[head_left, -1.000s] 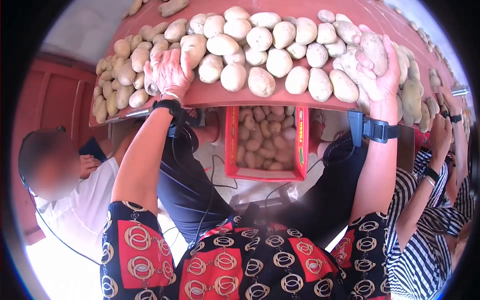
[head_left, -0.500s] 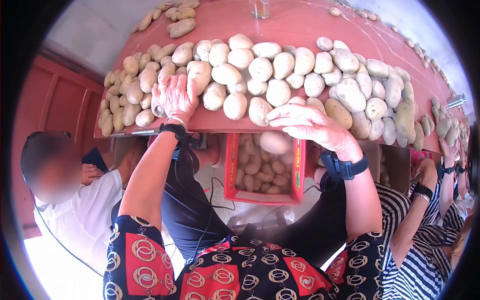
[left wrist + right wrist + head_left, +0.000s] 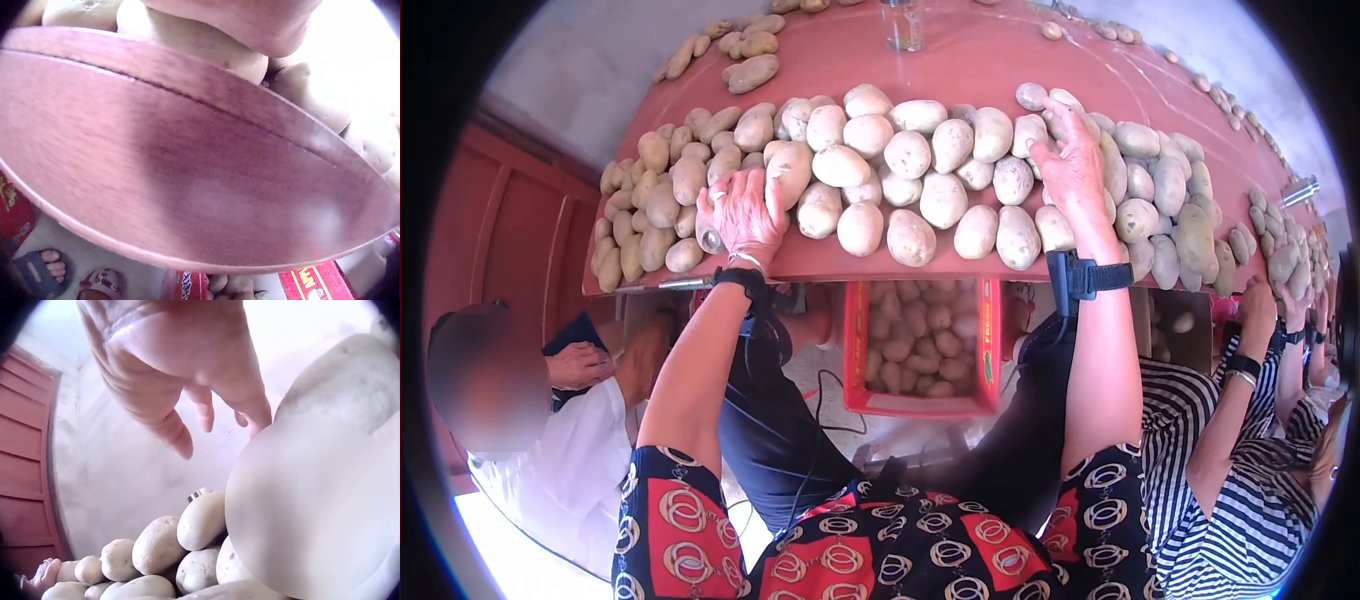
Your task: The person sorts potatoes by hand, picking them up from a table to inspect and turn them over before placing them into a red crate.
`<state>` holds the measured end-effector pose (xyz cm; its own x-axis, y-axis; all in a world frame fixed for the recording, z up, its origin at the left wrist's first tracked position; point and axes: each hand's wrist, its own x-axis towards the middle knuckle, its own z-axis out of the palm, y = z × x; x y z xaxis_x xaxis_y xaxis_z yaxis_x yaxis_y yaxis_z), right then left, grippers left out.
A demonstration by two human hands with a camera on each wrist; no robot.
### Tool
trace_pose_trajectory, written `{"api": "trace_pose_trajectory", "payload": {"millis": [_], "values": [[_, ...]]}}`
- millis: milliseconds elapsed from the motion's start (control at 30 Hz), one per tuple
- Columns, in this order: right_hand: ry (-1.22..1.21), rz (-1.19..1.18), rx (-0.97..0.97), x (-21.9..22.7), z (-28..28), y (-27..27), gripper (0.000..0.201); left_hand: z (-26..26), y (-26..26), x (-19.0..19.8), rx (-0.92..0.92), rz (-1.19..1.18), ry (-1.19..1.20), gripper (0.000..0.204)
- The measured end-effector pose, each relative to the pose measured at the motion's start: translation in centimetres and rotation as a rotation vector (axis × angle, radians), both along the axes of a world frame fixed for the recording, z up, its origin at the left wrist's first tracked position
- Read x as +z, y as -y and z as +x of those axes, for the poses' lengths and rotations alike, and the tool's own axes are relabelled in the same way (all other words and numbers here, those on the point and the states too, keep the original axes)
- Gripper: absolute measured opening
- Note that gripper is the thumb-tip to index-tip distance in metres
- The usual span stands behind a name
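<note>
A long heap of potatoes (image 3: 945,200) lies along the front of the red table. My left hand (image 3: 748,218) rests on the left part of the heap, near the table edge, with a large potato (image 3: 788,170) beside its fingers. In the left wrist view the side of that hand (image 3: 250,22) overlaps a pale potato (image 3: 187,40). On the right, my right hand (image 3: 1072,170) reaches over the heap with its fingers spread. Its fingers (image 3: 178,440) point down with nothing between them in the right wrist view, a big potato (image 3: 350,378) close by.
A red cardboard box (image 3: 920,404) with potatoes inside stands below the table edge, between the knees. Far back on the table (image 3: 830,60) is a drinking glass (image 3: 903,25). A person in white (image 3: 560,450) sits at left; another in stripes (image 3: 1190,430) works at right.
My right hand held a potato, then let it drop toward the red box. Since then it has moved up and right, back over the heap. My left hand has stayed put.
</note>
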<state>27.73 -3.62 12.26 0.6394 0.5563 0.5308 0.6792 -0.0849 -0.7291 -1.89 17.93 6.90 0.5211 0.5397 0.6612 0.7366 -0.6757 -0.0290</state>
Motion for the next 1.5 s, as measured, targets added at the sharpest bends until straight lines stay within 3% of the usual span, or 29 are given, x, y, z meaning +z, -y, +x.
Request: {"api": "trace_pose_trajectory", "payload": {"millis": [100, 167, 267, 300, 500, 633, 700, 833, 1000, 1033, 1100, 1233, 1333, 1433, 1500], "values": [[0.113, -0.175, -0.116, -0.4, -0.1, -0.8, 0.05, 0.0, -0.1, -0.1, 0.014, 0.025, -0.02, 0.024], [0.156, -0.381, -0.016, -1.8, 1.7, -1.4, 0.059, 0.1, -0.3, 0.2, 0.007, 0.007, -0.025, 0.024], [0.18, -0.572, -0.013, -2.8, 2.5, -2.1, 0.061, 0.0, -0.3, 0.3, 0.006, -0.029, -0.04, 0.024], [0.172, -0.548, -0.067, -1.4, 0.3, -2.1, 0.054, 0.0, -0.3, 0.2, 0.005, -0.003, -0.031, 0.025], [0.167, -0.639, -0.105, -0.9, 1.1, -2.6, 0.05, -0.1, -0.3, 0.1, 0.021, -0.007, -0.03, 0.025], [0.048, -0.615, -0.218, -0.5, 0.0, -2.5, 0.044, 0.0, -0.3, 0.0, 0.017, -0.027, -0.038, 0.026], [0.103, -0.465, -0.245, -1.1, -0.4, -2.7, 0.041, 0.0, -0.3, -0.1, 0.032, -0.016, -0.037, 0.025], [0.196, -0.412, -0.267, -0.9, -1.1, -2.1, 0.041, 0.0, 0.0, 0.2, 0.012, -0.025, -0.036, 0.025], [0.022, -0.564, -0.253, 1.9, -2.2, -1.4, 0.051, 0.1, -0.1, -0.1, 0.003, 0.01, -0.015, 0.024], [0.023, -0.562, -0.259, 0.9, -1.5, -1.5, 0.051, 0.1, 0.0, -0.2, -0.002, 0.013, -0.013, 0.024], [0.251, -0.556, -0.175, -2.0, 0.1, -2.5, 0.048, 0.1, -0.2, -0.2, 0.02, 0.028, -0.023, 0.024], [0.208, -0.58, -0.175, -1.7, 0.0, -2.7, 0.045, 0.2, 0.2, 0.0, 0.015, 0.016, -0.011, 0.024], [0.045, -0.639, -0.203, -1.0, -0.5, -2.9, 0.059, 0.0, -0.1, 0.2, 0.028, 0.024, -0.019, 0.024], [0.121, -0.506, -0.235, -1.8, 0.0, -2.4, 0.041, 0.1, 0.0, 0.1, 0.007, 0.019, -0.002, 0.024], [0.009, -0.173, -0.178, -0.8, 0.8, -1.8, 0.042, 0.2, 0.0, -0.1, 0.019, 0.015, -0.006, 0.024]]}}
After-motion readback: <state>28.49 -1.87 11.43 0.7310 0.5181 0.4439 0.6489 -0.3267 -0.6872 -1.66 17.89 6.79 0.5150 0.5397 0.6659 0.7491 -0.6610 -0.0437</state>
